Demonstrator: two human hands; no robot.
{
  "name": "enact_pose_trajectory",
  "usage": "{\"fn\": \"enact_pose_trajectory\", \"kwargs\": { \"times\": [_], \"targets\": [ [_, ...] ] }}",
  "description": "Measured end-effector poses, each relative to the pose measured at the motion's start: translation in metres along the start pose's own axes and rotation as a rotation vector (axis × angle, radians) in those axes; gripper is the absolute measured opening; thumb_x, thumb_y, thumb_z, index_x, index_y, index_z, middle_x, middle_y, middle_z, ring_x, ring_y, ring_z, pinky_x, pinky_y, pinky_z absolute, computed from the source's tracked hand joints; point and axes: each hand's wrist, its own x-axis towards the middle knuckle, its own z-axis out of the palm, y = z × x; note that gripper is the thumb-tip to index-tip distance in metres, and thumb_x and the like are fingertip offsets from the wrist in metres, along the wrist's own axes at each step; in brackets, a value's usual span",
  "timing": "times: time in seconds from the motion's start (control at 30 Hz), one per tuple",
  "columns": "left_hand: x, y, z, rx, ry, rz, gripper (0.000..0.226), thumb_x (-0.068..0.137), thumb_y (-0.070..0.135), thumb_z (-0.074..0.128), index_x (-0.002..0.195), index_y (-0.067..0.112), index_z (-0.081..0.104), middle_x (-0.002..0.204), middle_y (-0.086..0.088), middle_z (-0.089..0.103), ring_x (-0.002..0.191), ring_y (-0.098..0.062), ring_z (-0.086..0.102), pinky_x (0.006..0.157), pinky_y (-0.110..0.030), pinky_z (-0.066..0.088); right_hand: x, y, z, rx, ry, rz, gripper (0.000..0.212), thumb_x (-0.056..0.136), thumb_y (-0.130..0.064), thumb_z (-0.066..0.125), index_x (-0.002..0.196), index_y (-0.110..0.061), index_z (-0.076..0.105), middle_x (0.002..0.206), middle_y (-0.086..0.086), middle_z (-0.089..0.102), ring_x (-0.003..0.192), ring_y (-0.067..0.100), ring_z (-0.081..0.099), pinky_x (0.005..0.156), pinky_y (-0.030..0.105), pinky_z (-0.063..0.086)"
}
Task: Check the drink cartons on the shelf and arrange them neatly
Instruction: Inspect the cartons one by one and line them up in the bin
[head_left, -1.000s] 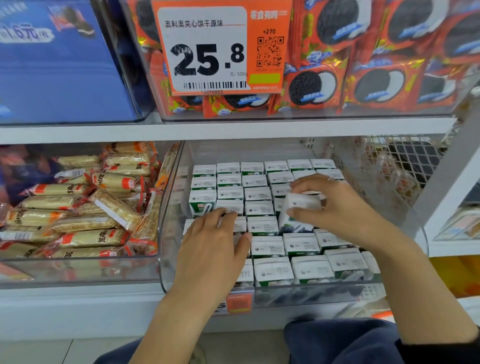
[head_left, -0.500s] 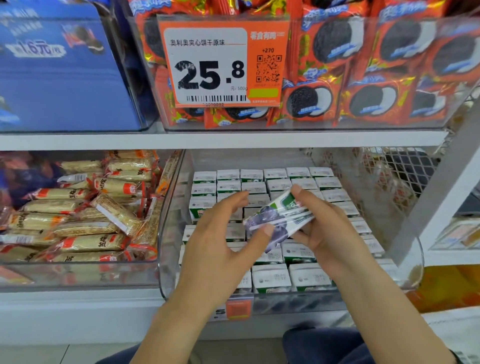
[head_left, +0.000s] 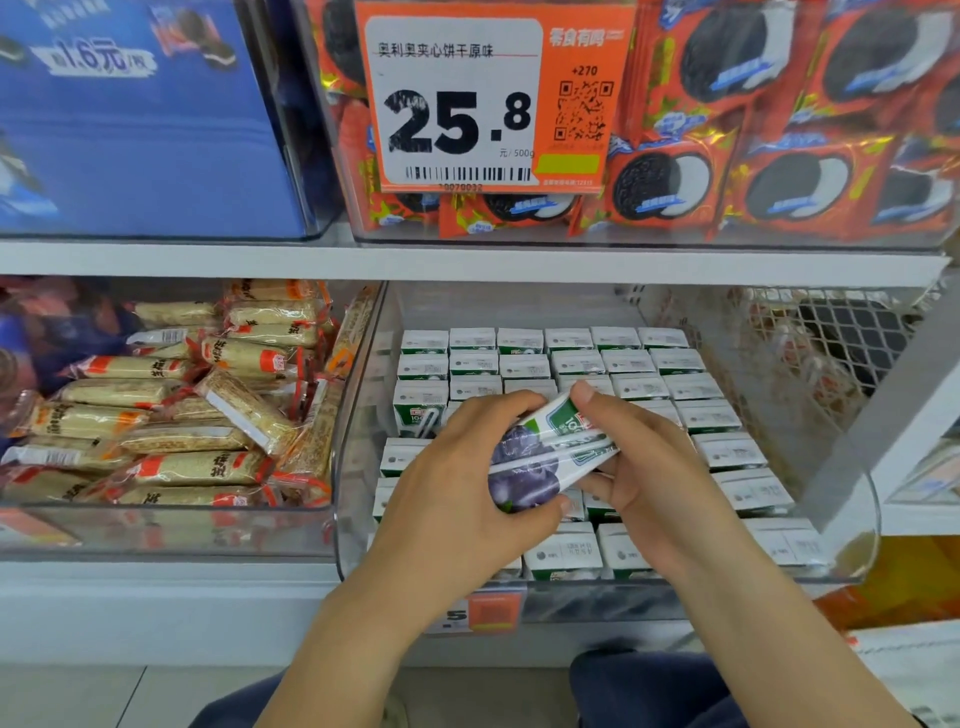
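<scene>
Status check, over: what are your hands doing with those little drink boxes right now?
Both hands, left hand and right hand, grip one drink carton, lifted and tilted above the rows of cartons in the clear bin. Nothing in the way.

Cartons (head_left: 576, 358) in bin (head_left: 852, 551); snack packs (head_left: 182, 415) left.

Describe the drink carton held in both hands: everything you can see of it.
The carton is a small paperboard box, white with a green band near its top and dark purple fruit printed on its side. It is lifted above the rows of cartons in the clear bin, tilted with its top up and to the right. The left hand grips its lower end, the right hand its upper end.
</scene>
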Motion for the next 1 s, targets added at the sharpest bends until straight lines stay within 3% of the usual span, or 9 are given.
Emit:
{"fn": "enact_pose_trajectory", "kwargs": {
  "times": [0.23, 0.37, 0.43, 0.53, 0.63, 0.8, 1.0],
  "targets": [
    [-0.001, 0.002, 0.002, -0.017, 0.051, -0.030, 0.062, 0.066, 0.038, 0.074, 0.119, 0.049, 0.044, 0.110, 0.024, 0.053, 0.100, 0.003, 0.057, 0.077, -0.021, 0.051, -0.001, -0.002, 0.001, -0.037, -0.028, -0.013, 0.040, 0.070, -0.043, 0.071, 0.091, -0.009, 0.075, 0.091, 0.010, 0.073, 0.085, 0.020, 0.070, 0.068, 0.025, 0.055],
    [-0.001, 0.003, 0.001, -0.191, 0.115, -0.142, 0.059, 0.067, 0.023, 0.080, 0.111, 0.051, 0.052, 0.113, 0.019, 0.062, 0.100, 0.000, 0.061, 0.082, -0.026, 0.055, -0.001, -0.007, 0.000, 0.039, -0.144, 0.006, 0.032, 0.080, -0.041, 0.065, 0.095, -0.016, 0.076, 0.099, 0.009, 0.072, 0.090, 0.019, 0.069, 0.070, 0.025, 0.056],
    [0.000, 0.004, -0.003, -0.289, 0.140, -0.170, 0.056, 0.066, 0.022, 0.080, 0.112, 0.044, 0.057, 0.109, 0.017, 0.066, 0.100, -0.003, 0.064, 0.080, -0.021, 0.055, -0.001, -0.009, -0.002, 0.080, -0.236, 0.001, 0.030, 0.080, -0.033, 0.067, 0.104, -0.016, 0.073, 0.102, 0.006, 0.071, 0.092, 0.017, 0.068, 0.073, 0.025, 0.055],
    [0.001, 0.007, -0.007, -0.419, 0.166, -0.203, 0.056, 0.067, 0.011, 0.085, 0.115, 0.029, 0.061, 0.103, 0.017, 0.069, 0.093, 0.000, 0.066, 0.071, -0.010, 0.050, -0.002, -0.010, -0.005, 0.104, -0.356, -0.014, 0.049, 0.073, -0.014, 0.068, 0.121, -0.008, 0.063, 0.111, 0.008, 0.069, 0.100, 0.021, 0.066, 0.079, 0.028, 0.055],
    [0.002, 0.009, -0.009, -0.473, 0.166, -0.214, 0.054, 0.070, 0.003, 0.082, 0.116, 0.024, 0.062, 0.099, 0.014, 0.070, 0.088, 0.004, 0.065, 0.068, -0.006, 0.047, -0.002, -0.009, -0.005, 0.066, -0.388, -0.042, 0.056, 0.067, -0.005, 0.071, 0.122, -0.008, 0.062, 0.111, 0.008, 0.069, 0.098, 0.022, 0.067, 0.080, 0.029, 0.055],
    [0.001, 0.013, -0.010, -0.495, 0.137, -0.191, 0.051, 0.069, 0.005, 0.082, 0.104, 0.036, 0.062, 0.099, 0.021, 0.070, 0.090, 0.003, 0.066, 0.069, -0.007, 0.049, 0.001, -0.009, -0.007, 0.041, -0.365, -0.033, 0.058, 0.064, -0.007, 0.074, 0.121, -0.016, 0.064, 0.112, 0.011, 0.068, 0.099, 0.023, 0.067, 0.078, 0.030, 0.055],
    [0.000, 0.013, -0.012, -0.501, 0.132, -0.190, 0.049, 0.066, 0.019, 0.083, 0.105, 0.040, 0.063, 0.103, 0.019, 0.070, 0.093, 0.001, 0.066, 0.071, -0.009, 0.049, 0.001, -0.008, -0.007, -0.040, -0.399, -0.120, 0.060, 0.066, -0.017, 0.084, 0.123, -0.022, 0.063, 0.115, 0.009, 0.068, 0.106, 0.023, 0.065, 0.082, 0.029, 0.054]
  ]
}}
